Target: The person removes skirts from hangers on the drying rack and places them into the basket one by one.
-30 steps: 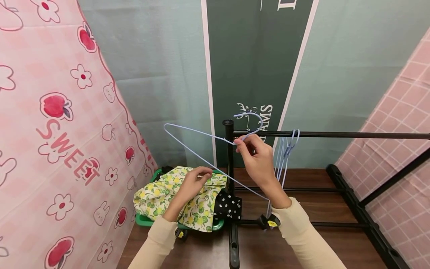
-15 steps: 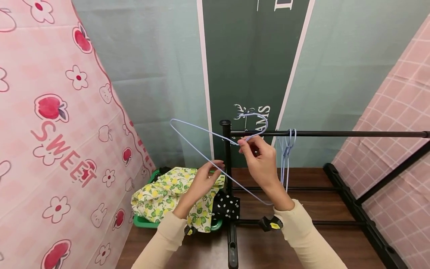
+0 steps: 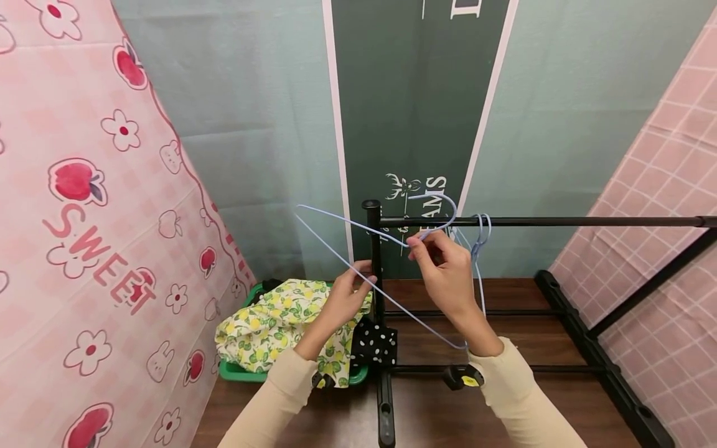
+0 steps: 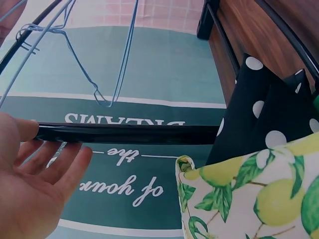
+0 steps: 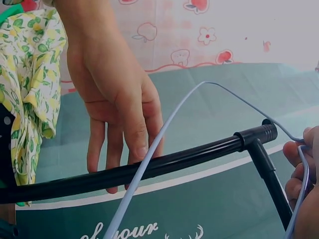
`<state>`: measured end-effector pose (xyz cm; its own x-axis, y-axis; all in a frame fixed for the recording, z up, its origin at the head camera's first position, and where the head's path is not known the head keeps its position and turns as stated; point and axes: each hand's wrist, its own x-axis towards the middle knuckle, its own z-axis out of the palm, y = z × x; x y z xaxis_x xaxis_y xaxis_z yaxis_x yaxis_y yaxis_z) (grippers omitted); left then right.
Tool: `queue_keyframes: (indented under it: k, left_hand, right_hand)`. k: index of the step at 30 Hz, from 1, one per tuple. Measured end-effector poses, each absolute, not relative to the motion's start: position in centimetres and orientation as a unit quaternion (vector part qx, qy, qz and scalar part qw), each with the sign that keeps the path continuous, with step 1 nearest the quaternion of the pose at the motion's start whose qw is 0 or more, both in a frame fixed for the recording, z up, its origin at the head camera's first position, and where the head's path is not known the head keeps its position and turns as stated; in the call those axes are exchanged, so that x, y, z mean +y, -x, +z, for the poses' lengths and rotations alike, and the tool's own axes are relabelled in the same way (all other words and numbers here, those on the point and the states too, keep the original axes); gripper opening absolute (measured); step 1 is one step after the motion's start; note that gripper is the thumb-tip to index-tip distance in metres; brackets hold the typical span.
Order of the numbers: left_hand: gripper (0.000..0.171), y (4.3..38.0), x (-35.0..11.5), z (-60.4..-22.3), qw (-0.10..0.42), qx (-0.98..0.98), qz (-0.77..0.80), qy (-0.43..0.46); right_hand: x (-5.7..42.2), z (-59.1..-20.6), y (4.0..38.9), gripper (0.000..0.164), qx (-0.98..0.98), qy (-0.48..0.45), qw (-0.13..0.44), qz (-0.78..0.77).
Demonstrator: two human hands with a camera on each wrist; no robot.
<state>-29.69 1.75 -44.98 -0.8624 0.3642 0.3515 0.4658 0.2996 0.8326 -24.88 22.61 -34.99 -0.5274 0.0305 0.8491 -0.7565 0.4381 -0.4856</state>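
Note:
My right hand [image 3: 448, 270] pinches a light blue wire hanger [image 3: 350, 221] at its neck, between thumb and fingers. The hook curves up above that hand, overlapping the rack's top rail [image 3: 560, 221] in the head view. One end of the hanger points left and its lower bar slants down to the right. At the rack's black upright post [image 3: 373, 239] is my left hand [image 3: 343, 302], behind the hanger's bar. In the left wrist view, the thumb of the left hand [image 4: 32, 184] lies at the post and its fairly straight fingers pass behind it.
A green basket [image 3: 238, 371] on the wooden floor holds a lemon-print cloth [image 3: 263, 317] and a black polka-dot cloth [image 3: 376, 343]. Several more blue hangers [image 3: 477, 250] hang from the rail, right of my hand. Pink and green printed sheets surround the rack.
My right hand has carried the hanger a little right and down in the head view. The left hand has moved right and up from over the lemon-print cloth to the post.

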Motion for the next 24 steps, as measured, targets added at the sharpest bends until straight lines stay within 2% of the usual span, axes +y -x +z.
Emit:
queue_keyframes:
  k: [11, 24]
  left_hand:
    - [0.038, 30.0, 2.3, -44.6, 0.054, -0.794, -0.547, 0.261]
    - [0.042, 30.2, 2.5, -44.1, 0.057, -0.799, -0.547, 0.244]
  right_hand:
    - [23.9, -35.5, 24.6, 0.012, -0.747, -0.229, 0.414, 0.468]
    - [26.5, -36.0, 23.9, 0.017, -0.772, -0.215, 0.403, 0.443]
